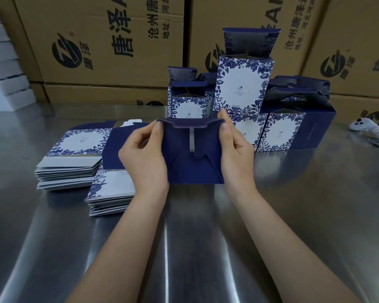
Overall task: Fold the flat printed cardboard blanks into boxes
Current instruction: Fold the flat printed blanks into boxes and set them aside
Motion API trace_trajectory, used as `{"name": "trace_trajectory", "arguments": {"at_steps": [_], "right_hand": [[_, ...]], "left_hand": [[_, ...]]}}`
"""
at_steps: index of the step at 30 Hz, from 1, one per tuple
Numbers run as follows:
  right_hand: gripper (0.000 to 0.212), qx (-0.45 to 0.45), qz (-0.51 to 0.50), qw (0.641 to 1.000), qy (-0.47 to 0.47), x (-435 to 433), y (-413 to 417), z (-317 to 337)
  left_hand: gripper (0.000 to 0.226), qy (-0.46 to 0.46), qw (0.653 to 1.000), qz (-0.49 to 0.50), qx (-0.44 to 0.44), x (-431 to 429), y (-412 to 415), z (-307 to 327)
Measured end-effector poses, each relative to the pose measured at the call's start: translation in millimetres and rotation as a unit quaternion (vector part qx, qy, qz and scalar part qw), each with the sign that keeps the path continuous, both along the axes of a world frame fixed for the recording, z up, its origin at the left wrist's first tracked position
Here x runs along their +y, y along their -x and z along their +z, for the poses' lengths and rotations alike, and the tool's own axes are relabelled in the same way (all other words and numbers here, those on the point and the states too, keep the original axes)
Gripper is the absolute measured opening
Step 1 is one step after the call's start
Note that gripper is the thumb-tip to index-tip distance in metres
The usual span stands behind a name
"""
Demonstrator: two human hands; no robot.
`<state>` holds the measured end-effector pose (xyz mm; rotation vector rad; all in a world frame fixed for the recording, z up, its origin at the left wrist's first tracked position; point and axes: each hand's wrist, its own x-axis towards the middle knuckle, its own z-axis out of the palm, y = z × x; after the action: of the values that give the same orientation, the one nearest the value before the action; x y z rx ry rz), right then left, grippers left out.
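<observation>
In hand: dark blue box (193, 167), its folded flaps facing me, held between both hands at mid tabletop (304, 215).
Left: left hand (143, 154), grip clamped on the box's left edge.
Right: right hand (234, 149), grip clamped on its right edge.
Left side: two stacks of flat blanks (70, 158).
Behind: finished boxes (243, 84), lids up.

1. Single head cam is sitting above the near edge of the steel table (328, 204), facing forward and down.
2. It's running close: left hand (143, 159), right hand (234, 149) and the half-folded box (190, 167) between them are filling mid-frame.
3. Wide lens is also catching the brown cartons (96, 40) along the far side.
</observation>
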<state>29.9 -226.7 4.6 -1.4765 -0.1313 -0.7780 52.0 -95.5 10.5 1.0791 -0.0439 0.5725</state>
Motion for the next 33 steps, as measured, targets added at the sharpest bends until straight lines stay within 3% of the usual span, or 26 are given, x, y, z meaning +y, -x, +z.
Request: {"name": "trace_trajectory", "arguments": {"at_steps": [5,9,18,25,33], "right_hand": [[0.056,0.03,0.082,0.996,-0.022,-5.1,-3.8,3.1],[0.06,0.026,0.056,0.998,-0.02,-9.9,-6.7,0.7],[0.056,0.013,0.038,0.999,0.011,-11.6,-9.7,-1.4],[0.016,-0.043,0.001,0.994,-0.1,-9.5,-6.9,-0.5],[0.041,-0.014,0.029,0.997,-0.069,-5.7,-3.9,-1.4]], "left_hand": [[0.027,-0.03,0.995,-0.098,-0.007,2.1,-1.3,0.9],[0.033,-0.063,0.985,-0.159,-0.013,5.0,-4.3,2.7],[0.031,-0.041,0.993,-0.106,-0.007,-0.3,-1.1,1.4],[0.018,-0.046,0.995,-0.084,-0.008,1.8,2.1,1.2],[0.035,-0.05,0.991,-0.123,-0.037,0.2,2.3,3.5]]}}
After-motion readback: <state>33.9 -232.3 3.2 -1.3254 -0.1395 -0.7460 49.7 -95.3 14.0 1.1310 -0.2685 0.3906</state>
